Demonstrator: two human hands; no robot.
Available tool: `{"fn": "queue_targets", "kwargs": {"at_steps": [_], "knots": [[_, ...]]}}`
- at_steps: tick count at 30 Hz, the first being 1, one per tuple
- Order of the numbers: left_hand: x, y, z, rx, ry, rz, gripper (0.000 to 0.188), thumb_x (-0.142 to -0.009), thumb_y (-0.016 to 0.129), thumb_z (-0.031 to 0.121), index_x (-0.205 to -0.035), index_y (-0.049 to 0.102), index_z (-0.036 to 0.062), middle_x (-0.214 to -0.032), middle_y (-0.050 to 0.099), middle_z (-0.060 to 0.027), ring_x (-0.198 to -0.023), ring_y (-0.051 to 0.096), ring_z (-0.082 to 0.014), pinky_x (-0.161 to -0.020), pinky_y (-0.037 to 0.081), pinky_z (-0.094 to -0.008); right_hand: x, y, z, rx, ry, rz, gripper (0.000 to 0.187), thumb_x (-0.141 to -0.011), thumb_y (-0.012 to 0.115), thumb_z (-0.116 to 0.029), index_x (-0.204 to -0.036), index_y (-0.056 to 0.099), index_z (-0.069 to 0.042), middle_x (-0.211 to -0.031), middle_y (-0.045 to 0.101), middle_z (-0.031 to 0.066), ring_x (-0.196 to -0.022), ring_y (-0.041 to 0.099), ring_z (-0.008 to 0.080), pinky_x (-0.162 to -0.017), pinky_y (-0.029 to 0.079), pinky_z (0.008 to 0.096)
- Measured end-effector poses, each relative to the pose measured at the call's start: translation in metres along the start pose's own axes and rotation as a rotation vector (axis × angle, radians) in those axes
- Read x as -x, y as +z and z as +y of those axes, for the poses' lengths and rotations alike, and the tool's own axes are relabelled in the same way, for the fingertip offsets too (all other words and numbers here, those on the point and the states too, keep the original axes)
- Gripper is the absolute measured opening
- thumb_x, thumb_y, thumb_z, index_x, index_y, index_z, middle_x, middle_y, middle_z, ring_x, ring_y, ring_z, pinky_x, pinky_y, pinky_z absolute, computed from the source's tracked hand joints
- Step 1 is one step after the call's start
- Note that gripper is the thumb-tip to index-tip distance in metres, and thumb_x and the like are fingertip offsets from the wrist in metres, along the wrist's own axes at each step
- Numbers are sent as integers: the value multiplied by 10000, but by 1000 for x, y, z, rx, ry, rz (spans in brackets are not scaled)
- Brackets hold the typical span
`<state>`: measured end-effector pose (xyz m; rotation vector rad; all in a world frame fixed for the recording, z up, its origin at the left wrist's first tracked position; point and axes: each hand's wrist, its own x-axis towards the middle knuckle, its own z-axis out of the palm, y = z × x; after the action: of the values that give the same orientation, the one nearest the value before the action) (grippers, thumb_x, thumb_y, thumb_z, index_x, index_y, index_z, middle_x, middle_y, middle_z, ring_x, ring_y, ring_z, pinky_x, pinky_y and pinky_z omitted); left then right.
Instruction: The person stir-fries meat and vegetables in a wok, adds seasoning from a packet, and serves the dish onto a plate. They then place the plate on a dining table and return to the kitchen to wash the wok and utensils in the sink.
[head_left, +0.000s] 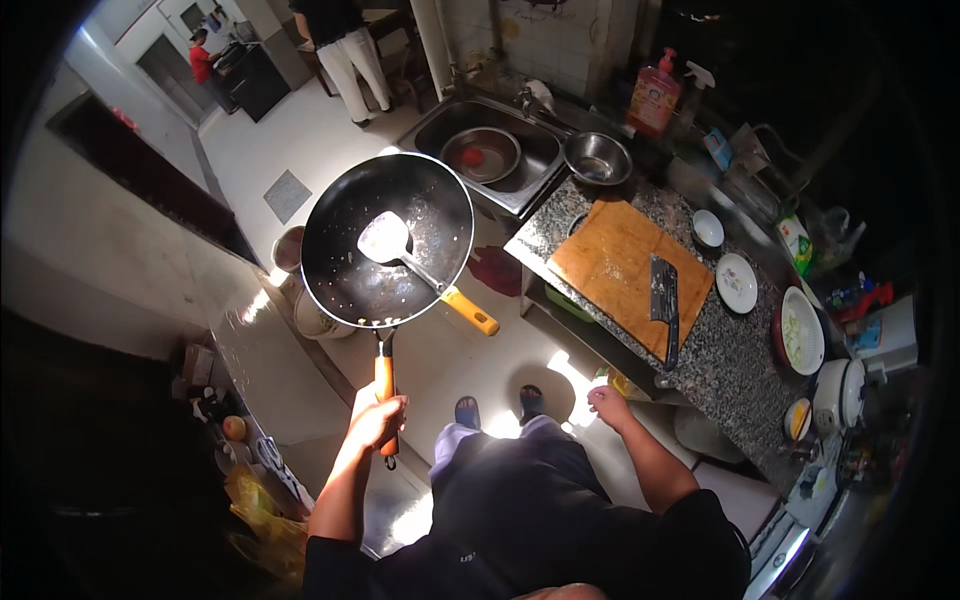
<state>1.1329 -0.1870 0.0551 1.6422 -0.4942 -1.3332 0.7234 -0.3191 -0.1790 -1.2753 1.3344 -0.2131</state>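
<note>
My left hand [377, 418] is wrapped round the wooden handle of a black frying pan [335, 255], which is held out over the floor. Inside the pan lies a spatula [384, 238] with a pale, shiny blade, its yellow handle sticking out past the right rim. Small food bits cling to the pan's inner surface. My right hand [608, 405] hangs by the counter's front edge with its fingers curled in, and no object shows in it. On the granite counter [640, 215], a cleaver [663, 300] rests across a wooden cutting board [610, 262].
A metal sink [430, 135] at the far end holds a basin [505, 152] with something red in it. A steel bowl [598, 160] stands beside the sink. White dishes [737, 284] and a bowl of pale green pieces [818, 345] line the counter. Two people are in the background.
</note>
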Motion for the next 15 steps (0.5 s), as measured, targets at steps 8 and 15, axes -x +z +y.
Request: {"fn": "queue_targets", "kwargs": {"at_steps": [8,15], "knots": [[-61,-61,24,3,-25,-257,159,-695,611,63,-761,484,-7,-587,490,-50,-439,479,-125,-409,435,-260,54,84,38,-172,103,266,168,-812,530,-173,-828,586,-16,-723,584,57,-586,555,117,-505,431,231],[-87,-34,36,-279,41,-414,80,-728,549,33,-741,481,-7,-566,497,-58,-440,484,-128,-418,434,-269,144,156,104,-428,346,330,183,-839,508,-184,-715,525,-50,-544,481,-10,-437,424,75,-403,339,221]]}}
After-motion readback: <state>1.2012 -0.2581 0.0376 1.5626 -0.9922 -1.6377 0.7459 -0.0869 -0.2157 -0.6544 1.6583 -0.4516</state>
